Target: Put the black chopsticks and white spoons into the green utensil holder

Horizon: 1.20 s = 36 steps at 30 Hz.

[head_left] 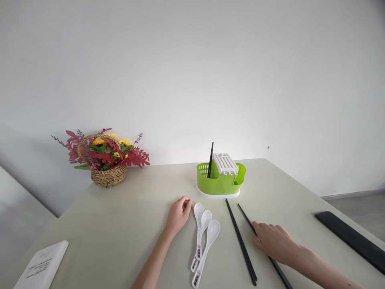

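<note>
My right hand (274, 240) has its fingers closed around dark chopsticks (280, 272) lying slantwise on the table; whether one or two are in the grip is hard to see. Just left of it, a pair of black chopsticks (240, 240) lies side by side on the tabletop. My left hand (179, 213) rests with curled fingers beside three white spoons (213, 230), which overlap with their bowls pointing away from me. Behind them stands a green cutlery holder (210, 185) with a white slotted top (226, 163) and a white base. Black chopsticks (210, 159) stand upright in its left compartment.
A wicker basket (110, 176) of artificial flowers stands at the back left by the wall. On the near left lies a white box-like object (42, 265) with dark print. A long black case (350, 237) lies along the right table edge.
</note>
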{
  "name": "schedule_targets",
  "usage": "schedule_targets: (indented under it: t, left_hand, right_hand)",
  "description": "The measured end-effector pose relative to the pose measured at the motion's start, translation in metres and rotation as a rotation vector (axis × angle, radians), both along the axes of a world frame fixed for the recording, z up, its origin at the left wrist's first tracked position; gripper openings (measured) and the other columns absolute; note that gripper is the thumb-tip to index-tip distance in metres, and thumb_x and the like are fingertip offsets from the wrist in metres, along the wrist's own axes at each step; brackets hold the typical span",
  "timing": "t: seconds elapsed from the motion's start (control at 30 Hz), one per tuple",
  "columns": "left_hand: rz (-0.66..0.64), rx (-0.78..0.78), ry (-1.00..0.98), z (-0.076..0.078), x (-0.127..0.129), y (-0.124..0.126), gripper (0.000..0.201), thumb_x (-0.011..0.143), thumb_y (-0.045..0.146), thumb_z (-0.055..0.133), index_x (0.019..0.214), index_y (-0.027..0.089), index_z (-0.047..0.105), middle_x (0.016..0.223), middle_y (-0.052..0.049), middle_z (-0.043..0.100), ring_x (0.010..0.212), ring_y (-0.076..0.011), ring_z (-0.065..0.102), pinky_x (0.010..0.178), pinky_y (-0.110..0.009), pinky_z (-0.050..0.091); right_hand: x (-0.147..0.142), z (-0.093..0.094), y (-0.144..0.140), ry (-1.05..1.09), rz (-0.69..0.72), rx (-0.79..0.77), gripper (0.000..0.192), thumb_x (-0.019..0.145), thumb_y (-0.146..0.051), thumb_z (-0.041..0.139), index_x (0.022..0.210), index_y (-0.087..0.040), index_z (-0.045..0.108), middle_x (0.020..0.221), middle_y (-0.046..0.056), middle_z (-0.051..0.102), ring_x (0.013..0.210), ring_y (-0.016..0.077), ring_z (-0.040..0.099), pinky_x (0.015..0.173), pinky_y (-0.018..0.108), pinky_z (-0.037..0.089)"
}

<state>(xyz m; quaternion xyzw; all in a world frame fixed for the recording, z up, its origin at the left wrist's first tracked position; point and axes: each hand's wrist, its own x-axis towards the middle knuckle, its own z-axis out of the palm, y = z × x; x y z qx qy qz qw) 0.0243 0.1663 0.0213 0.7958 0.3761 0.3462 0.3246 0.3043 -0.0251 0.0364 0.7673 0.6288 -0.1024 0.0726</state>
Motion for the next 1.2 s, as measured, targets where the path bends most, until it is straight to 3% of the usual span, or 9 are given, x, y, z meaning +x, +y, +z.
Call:
schedule_targets:
  t: [0.23,0.37,0.5,0.63,0.73,0.8,0.9,1.07,1.2]
  left_hand:
    - [0.004,-0.002,-0.009,-0.002,-0.002,-0.001,0.029,0.099,0.045,0.048,0.09,0.024,0.066,0.082,-0.002,0.076,0.071,-0.0187,0.069,0.069,-0.027,0.049]
    - [0.0,-0.032,-0.048,-0.003,-0.003,-0.001,0.03,0.099,0.046,0.049,0.09,0.024,0.066,0.082,-0.002,0.076,0.072,-0.0186,0.069,0.07,-0.028,0.049]
    - [0.008,-0.108,-0.127,-0.003,-0.003,-0.002,0.034,0.099,0.051,0.049,0.093,0.023,0.067,0.085,-0.002,0.077,0.075,-0.0192,0.069,0.072,-0.029,0.05]
    - [-0.01,-0.219,-0.247,0.001,-0.003,0.0,0.041,0.096,0.057,0.051,0.095,0.02,0.068,0.087,-0.005,0.077,0.08,-0.0198,0.069,0.076,-0.03,0.053]
    - [0.011,-0.268,-0.328,0.005,-0.005,0.004,0.046,0.093,0.061,0.054,0.094,0.018,0.069,0.089,-0.008,0.077,0.08,-0.0198,0.068,0.071,-0.029,0.052]
    - [0.01,-0.288,-0.363,0.008,-0.007,0.007,0.048,0.093,0.063,0.055,0.095,0.017,0.07,0.09,-0.009,0.077,0.081,-0.0202,0.068,0.068,-0.028,0.052]
    - [-0.036,-0.304,-0.394,0.015,-0.011,0.008,0.051,0.096,0.063,0.051,0.101,0.017,0.072,0.099,-0.011,0.077,0.088,-0.0213,0.07,0.072,-0.029,0.053]
    - [-0.11,-0.179,-0.364,0.024,-0.014,-0.004,0.05,0.101,0.057,0.045,0.113,0.019,0.075,0.114,-0.01,0.077,0.104,-0.0236,0.069,0.09,-0.031,0.052]
    - [-0.06,-0.113,-0.234,0.027,-0.014,-0.009,0.044,0.099,0.053,0.052,0.115,0.021,0.077,0.109,-0.007,0.079,0.096,-0.0246,0.07,0.079,-0.028,0.053]
  right_hand:
    - [0.003,-0.002,-0.004,0.009,-0.011,0.007,0.015,0.09,-0.012,0.042,0.08,-0.022,0.048,0.08,0.009,0.069,0.073,0.0288,0.07,0.059,0.032,0.024]
    - [0.007,0.009,-0.001,0.082,-0.019,0.026,0.02,0.093,-0.021,0.042,0.074,-0.024,0.039,0.075,0.004,0.065,0.069,0.0238,0.066,0.058,0.031,0.027]
    - [-0.002,0.045,0.012,0.295,0.025,0.045,0.027,0.101,-0.035,0.036,0.075,-0.025,0.034,0.065,-0.003,0.06,0.059,0.0165,0.063,0.055,0.027,0.036]
    - [-0.033,0.095,0.035,0.865,0.142,0.089,0.032,0.102,-0.048,0.039,0.08,-0.026,0.04,0.063,-0.004,0.063,0.058,0.0164,0.066,0.06,0.028,0.049]
    - [-0.061,0.125,0.058,0.962,0.207,0.249,0.033,0.101,-0.052,0.044,0.082,-0.025,0.047,0.067,-0.001,0.07,0.062,0.0178,0.07,0.064,0.031,0.052]
    - [-0.079,0.134,0.074,0.972,0.223,0.372,0.032,0.101,-0.051,0.047,0.082,-0.025,0.049,0.072,0.001,0.074,0.067,0.0185,0.072,0.068,0.031,0.054]
    - [-0.102,0.131,0.095,0.978,0.246,0.537,0.031,0.1,-0.049,0.049,0.079,-0.026,0.049,0.073,0.001,0.075,0.069,0.0184,0.073,0.069,0.031,0.055]
    - [-0.124,0.097,0.12,0.927,0.326,0.67,0.028,0.101,-0.045,0.05,0.082,-0.024,0.054,0.079,0.002,0.073,0.071,0.0178,0.071,0.068,0.03,0.055]
    - [-0.128,0.074,0.132,0.893,0.336,0.68,0.028,0.1,-0.041,0.05,0.08,-0.023,0.057,0.081,0.003,0.07,0.074,0.0182,0.069,0.069,0.031,0.055]
